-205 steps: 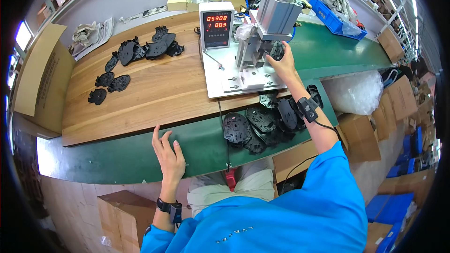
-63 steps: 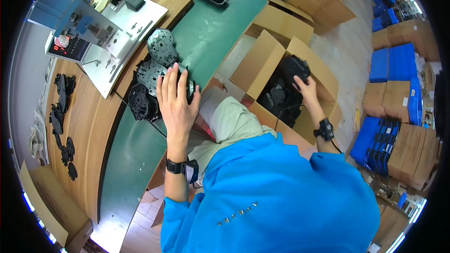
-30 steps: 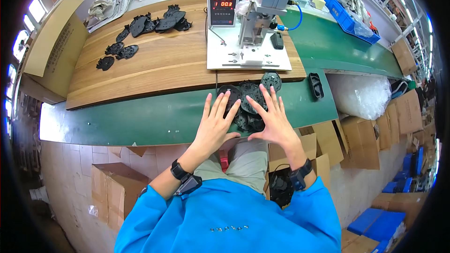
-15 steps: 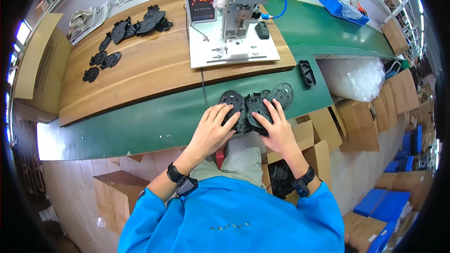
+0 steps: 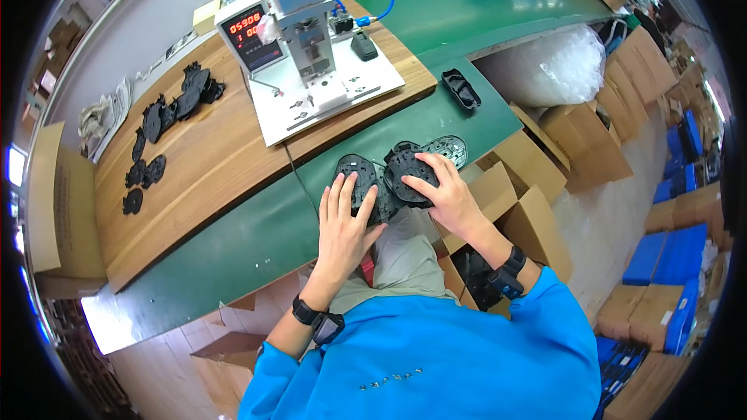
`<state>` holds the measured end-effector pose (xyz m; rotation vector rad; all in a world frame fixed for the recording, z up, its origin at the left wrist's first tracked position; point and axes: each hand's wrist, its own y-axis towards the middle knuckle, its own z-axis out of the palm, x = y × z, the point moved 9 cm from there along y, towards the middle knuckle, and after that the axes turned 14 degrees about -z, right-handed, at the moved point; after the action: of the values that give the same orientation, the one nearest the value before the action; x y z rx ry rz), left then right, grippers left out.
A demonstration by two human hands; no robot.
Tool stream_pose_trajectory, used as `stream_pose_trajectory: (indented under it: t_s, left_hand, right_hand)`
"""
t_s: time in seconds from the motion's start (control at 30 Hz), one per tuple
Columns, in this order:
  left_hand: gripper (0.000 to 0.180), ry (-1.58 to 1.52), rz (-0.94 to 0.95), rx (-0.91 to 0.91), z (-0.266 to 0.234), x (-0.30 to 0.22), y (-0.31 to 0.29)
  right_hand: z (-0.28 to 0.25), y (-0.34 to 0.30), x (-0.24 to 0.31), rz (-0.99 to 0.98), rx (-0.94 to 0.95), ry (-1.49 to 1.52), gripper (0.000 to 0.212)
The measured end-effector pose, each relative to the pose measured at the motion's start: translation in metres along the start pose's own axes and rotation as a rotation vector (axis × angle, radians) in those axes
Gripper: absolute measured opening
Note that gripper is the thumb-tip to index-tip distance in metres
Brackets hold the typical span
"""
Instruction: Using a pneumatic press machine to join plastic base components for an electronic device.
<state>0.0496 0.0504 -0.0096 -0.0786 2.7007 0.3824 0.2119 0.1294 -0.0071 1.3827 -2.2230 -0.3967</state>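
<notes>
The right hand (image 5: pixel 450 196) grips an oval black moulded-plastic shell (image 5: pixel 403 174) by its side, on the near side of the bench press (image 5: pixel 306 40), thumb and fingers curled over the rim, perhaps to leave its ribbed face clear. The left hand (image 5: pixel 342 235) clasps nothing visibly; its spread fingers rest on a dark shell (image 5: pixel 355 168), also nearer than the press, seemingly steadying the pile near the bench edge. A paler shell (image 5: pixel 450 148) lies to the press's near right, just beyond the gripped one. More black shells (image 5: pixel 184 101) cluster left of the press, apparently set there to stay apart from the pile. Against the press's left side, the display box (image 5: pixel 254 36) shows lit red digits above small panel print. Metallic lettering marks the blue shirt (image 5: pixel 482 350) on the near side of the press.
</notes>
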Motion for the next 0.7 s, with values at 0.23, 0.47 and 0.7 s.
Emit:
stream_pose_trajectory:
  t_s: [0.23, 0.47, 0.7]
  left_hand:
    - [0.078, 0.013, -0.016, -0.013, 0.004, -0.003, 0.002]
    - [0.074, -0.046, -0.031, -0.002, 0.002, 0.003, 0.004]
    - [0.071, -0.039, -0.015, -0.022, -0.002, 0.0, 0.006]
  right_hand:
    - [-0.036, -0.008, -0.037, 0.25, -0.323, 0.299, 0.05]
    - [-0.038, -0.025, -0.075, 0.407, -0.716, 0.829, 0.036]
    - [-0.053, -0.042, -0.095, 0.551, -0.917, 1.204, 0.038]
